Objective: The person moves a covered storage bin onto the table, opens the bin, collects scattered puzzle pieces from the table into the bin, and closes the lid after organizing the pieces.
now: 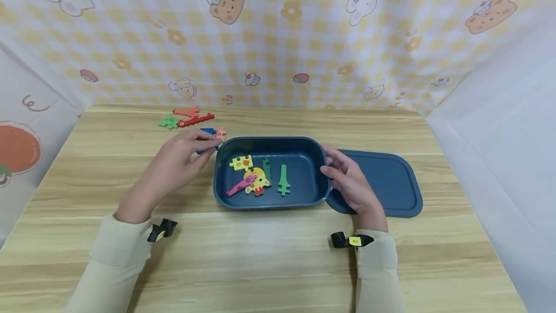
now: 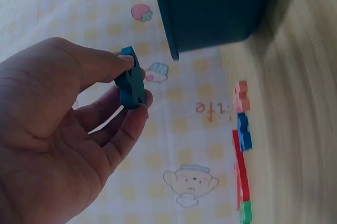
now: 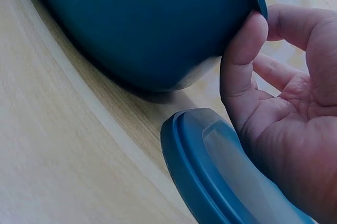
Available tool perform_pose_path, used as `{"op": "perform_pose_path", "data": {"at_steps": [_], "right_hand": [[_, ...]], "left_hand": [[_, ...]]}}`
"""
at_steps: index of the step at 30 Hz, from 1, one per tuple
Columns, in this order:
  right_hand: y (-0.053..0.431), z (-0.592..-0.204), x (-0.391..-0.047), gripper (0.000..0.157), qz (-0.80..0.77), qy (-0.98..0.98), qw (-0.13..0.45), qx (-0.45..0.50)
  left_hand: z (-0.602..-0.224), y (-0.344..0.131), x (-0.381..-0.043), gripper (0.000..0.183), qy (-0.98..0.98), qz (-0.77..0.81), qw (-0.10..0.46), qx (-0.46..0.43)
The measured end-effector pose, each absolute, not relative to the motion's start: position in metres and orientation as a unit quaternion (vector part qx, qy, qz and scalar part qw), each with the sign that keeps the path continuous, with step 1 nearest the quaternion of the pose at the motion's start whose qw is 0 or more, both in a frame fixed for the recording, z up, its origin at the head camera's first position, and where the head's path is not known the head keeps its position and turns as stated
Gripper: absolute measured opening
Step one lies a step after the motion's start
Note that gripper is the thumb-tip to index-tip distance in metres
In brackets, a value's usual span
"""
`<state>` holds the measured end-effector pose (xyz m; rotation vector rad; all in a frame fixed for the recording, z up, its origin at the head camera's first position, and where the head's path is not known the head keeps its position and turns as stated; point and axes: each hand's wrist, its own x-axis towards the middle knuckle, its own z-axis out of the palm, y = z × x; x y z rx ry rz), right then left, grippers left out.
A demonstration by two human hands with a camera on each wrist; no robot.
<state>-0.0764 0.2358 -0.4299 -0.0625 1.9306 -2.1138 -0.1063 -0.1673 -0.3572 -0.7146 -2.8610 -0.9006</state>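
Observation:
My left hand [image 1: 180,158] pinches a small dark teal puzzle piece [image 2: 132,83] between thumb and fingertips, just off the left end of a dark blue box [image 1: 269,206]. With thumb and fingers, my right hand [image 1: 353,182] grips the rim at the box's right end. Inside the box lie a yellow puzzle piece [image 1: 241,163], a yellow animal-face piece [image 1: 260,181], a magenta strip [image 1: 240,187] overlapping the face, a dark green piece [image 1: 266,168] and a lighter green piece [image 1: 284,177].
Behind my left hand are a red strip [image 1: 197,120], an orange-red piece [image 1: 186,112], a green piece [image 1: 168,122], a blue piece [image 1: 208,130] and a pink piece [image 1: 221,133]. A dark blue lid [image 1: 386,182] lies to the right, partly under my right hand. A patterned cloth [image 1: 278,37] hangs behind the table.

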Motion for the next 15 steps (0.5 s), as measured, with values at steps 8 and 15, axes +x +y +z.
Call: {"op": "perform_pose_path", "data": {"at_steps": [8, 15], "right_hand": [[0.234, -0.430, -0.077, 0.059, -0.736, 0.662, 0.138, -0.026], [0.235, -0.431, -0.078, 0.060, -0.736, 0.662, 0.138, -0.025]], "left_hand": [[-0.358, -0.155, -0.101, 0.033, -0.924, -0.287, 0.018, -0.254], [-0.364, -0.139, -0.096, 0.033, -0.917, -0.279, 0.020, -0.285]]}}
